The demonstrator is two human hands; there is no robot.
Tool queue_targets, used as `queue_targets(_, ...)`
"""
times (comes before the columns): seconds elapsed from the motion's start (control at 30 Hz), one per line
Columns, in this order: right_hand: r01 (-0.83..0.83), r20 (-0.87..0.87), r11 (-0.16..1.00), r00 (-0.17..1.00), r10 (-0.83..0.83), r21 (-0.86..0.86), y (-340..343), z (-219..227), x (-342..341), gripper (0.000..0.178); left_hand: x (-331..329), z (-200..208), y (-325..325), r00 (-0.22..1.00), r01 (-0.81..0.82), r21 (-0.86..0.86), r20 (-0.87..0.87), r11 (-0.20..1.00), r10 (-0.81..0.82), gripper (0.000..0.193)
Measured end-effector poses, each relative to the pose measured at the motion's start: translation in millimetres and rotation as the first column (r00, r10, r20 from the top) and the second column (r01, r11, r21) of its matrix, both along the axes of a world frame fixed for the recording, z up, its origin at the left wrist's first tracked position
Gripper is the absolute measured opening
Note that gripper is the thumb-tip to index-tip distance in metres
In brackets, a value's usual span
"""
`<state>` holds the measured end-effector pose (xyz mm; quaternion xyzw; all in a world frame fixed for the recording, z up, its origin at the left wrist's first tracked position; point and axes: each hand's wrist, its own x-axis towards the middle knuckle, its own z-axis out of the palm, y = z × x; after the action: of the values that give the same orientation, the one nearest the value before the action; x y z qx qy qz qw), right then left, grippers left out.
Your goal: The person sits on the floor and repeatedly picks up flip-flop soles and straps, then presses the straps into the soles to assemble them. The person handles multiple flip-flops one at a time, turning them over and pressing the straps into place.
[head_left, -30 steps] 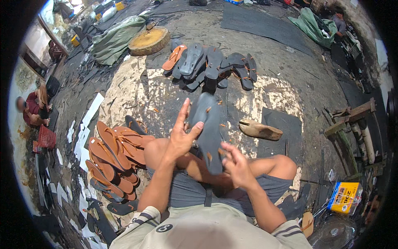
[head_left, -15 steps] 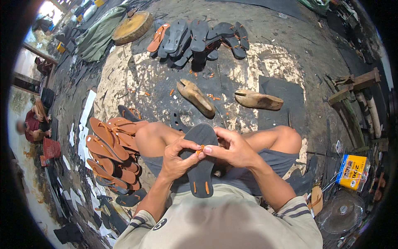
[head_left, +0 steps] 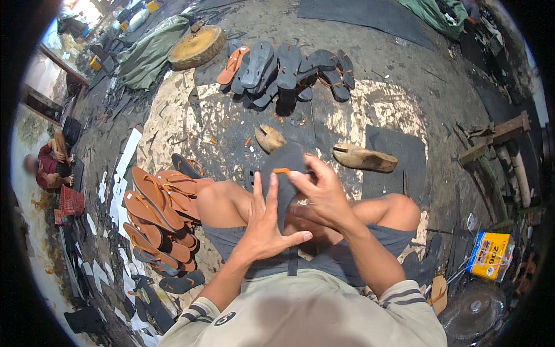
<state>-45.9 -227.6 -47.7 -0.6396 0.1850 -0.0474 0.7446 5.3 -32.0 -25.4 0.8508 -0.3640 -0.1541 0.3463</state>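
Note:
A dark flip-flop sole (head_left: 287, 156) is held up over my lap, tilted so that its rear part is mostly hidden. A short orange strap end (head_left: 281, 171) lies across it. My right hand (head_left: 327, 194) grips the sole's right edge, with the thumb beside the orange piece. Fingers spread and thumb stretched out to the right, my left hand (head_left: 261, 228) is at the sole's left side. Its fingertips are close to the orange strap end. Beyond the sole are two wooden shoe lasts, one (head_left: 270, 139) partly covered by it and another (head_left: 364, 158) farther right.
Brown flip-flops (head_left: 151, 208) are piled left of my knee. Dark soles (head_left: 288, 65) stand in a row ahead, near a round wooden block (head_left: 196, 47). To the right are a wooden stand (head_left: 497, 136), a yellow box (head_left: 490, 256) and a fan (head_left: 477, 309). A person (head_left: 52, 165) sits far left.
Both hands were pinching the orange strap end; my left hand has since opened and spread. The sole has moved forward and tilted, hiding the heel's two orange pieces. The view has shifted slightly.

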Motion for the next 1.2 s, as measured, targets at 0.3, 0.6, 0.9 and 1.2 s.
queue_targets(0.3, -0.068, -0.107, 0.532, 0.993, -0.044, -0.844, -14, -170, 97, 0.074, 48, -9, 42, 0.669, -0.520, -0.403, -0.740, 0.753, 0.066, 0.065)
queue_targets(0.6, 0.049, 0.180, 0.979, 0.980, -0.085, 0.196, 29, 6, -39, 0.067, 98, -11, 38, 0.881, -0.463, -0.499, -0.171, 0.733, 0.441, 0.043)
queue_targets(0.9, 0.200, 0.249, 0.911, 0.962, -0.113, -0.360, 78, 38, -32, 0.066, 47, 7, 24, 0.905, -0.302, -0.262, 0.224, 0.916, 0.363, 0.051)
queue_targets(1.2, 0.375, 0.518, 0.788, 0.851, -0.084, -0.488, 92, 42, -42, 0.069, 131, 59, -8, 0.719, -0.474, -0.844, -0.536, 0.252, -0.443, 0.062)
